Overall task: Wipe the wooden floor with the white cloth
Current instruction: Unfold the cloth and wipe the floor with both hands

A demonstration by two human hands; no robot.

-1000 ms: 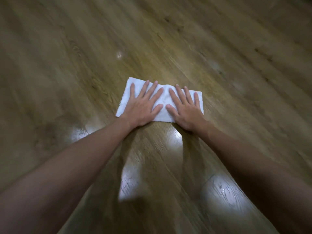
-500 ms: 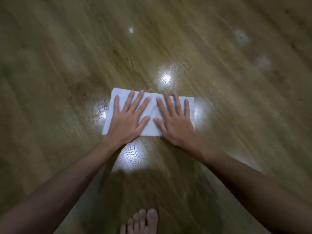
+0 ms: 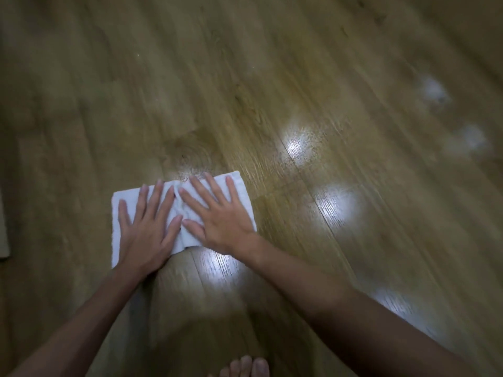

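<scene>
A white cloth (image 3: 123, 198) lies folded flat on the wooden floor (image 3: 245, 77), left of the middle of the view. My left hand (image 3: 147, 229) presses flat on the cloth's left half, fingers spread. My right hand (image 3: 217, 213) presses flat on its right half, fingers spread, thumb beside the left hand's thumb. The cloth is creased between the two hands. Both palms hide much of the cloth.
Bright reflections of lights lie on the floor to the right (image 3: 337, 205) and just below the cloth (image 3: 217, 268). My bare toes (image 3: 245, 367) show at the bottom edge. A pale edge (image 3: 3, 235) shows at the far left.
Both hands and the cloth have slid toward me and to the left across the floor. The cloth has bunched slightly between the hands.
</scene>
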